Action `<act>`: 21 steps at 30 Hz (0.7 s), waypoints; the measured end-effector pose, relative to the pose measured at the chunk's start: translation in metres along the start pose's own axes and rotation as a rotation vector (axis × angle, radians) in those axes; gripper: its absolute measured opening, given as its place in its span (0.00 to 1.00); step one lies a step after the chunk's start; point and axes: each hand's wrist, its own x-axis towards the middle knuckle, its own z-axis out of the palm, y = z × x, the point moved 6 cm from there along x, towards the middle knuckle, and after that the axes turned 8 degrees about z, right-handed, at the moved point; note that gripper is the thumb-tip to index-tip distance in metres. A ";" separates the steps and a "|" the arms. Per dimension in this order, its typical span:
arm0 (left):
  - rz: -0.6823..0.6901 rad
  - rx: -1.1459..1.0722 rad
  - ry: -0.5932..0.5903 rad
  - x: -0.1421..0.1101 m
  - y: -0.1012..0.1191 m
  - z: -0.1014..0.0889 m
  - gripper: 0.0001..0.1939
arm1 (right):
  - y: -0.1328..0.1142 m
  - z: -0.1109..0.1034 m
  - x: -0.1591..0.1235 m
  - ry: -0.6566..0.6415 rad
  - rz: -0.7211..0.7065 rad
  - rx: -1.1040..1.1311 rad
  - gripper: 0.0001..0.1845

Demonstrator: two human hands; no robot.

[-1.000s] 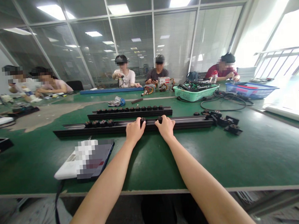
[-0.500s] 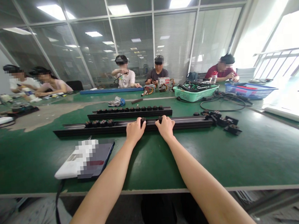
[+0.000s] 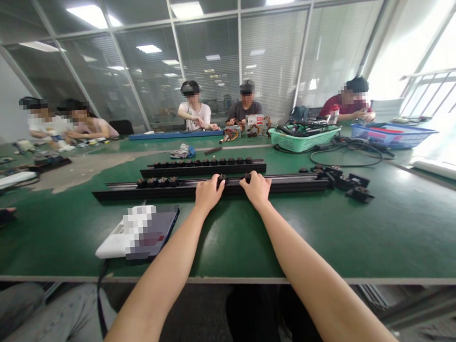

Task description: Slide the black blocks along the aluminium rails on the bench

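Note:
A long black rail (image 3: 155,194) lies across the green table in front of me. My left hand (image 3: 208,193) is closed round a small black block (image 3: 221,179) on the rail's top. A short way to the right, my right hand (image 3: 257,188) is closed on another small black block (image 3: 247,178), mostly hidden by the fingers. Several black blocks with brownish tops (image 3: 162,182) sit in a row on the rail's left part. Behind it lies a shorter black rail (image 3: 196,170) carrying a full row of similar blocks.
Loose black pieces (image 3: 358,193) lie off the rail's right end. A power bank or phone-like dark slab (image 3: 160,233) with a white device is at near left. A green basket (image 3: 304,142), a blue basket (image 3: 397,137) and cables stand behind. Co-workers (image 3: 198,113) sit across the table.
The whole view has shifted slightly, so things sit further right. At the left edge, another person's hand with a dark object shows more. My hands stay on the same blocks.

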 end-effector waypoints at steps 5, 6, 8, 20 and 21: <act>-0.004 0.001 0.001 0.001 0.001 0.000 0.22 | 0.001 -0.004 -0.001 -0.005 0.022 0.019 0.17; -0.004 0.001 0.002 0.001 0.001 0.000 0.22 | 0.001 -0.004 -0.001 -0.011 0.022 0.022 0.17; -0.006 0.000 0.004 0.001 0.001 -0.001 0.22 | 0.000 -0.005 -0.001 -0.021 0.020 0.026 0.17; -0.052 -0.044 0.006 -0.001 0.001 -0.003 0.21 | 0.001 0.001 -0.001 -0.013 -0.022 0.030 0.18; -0.053 -0.048 0.005 -0.002 0.001 -0.002 0.21 | 0.001 0.001 -0.002 -0.015 -0.026 0.025 0.19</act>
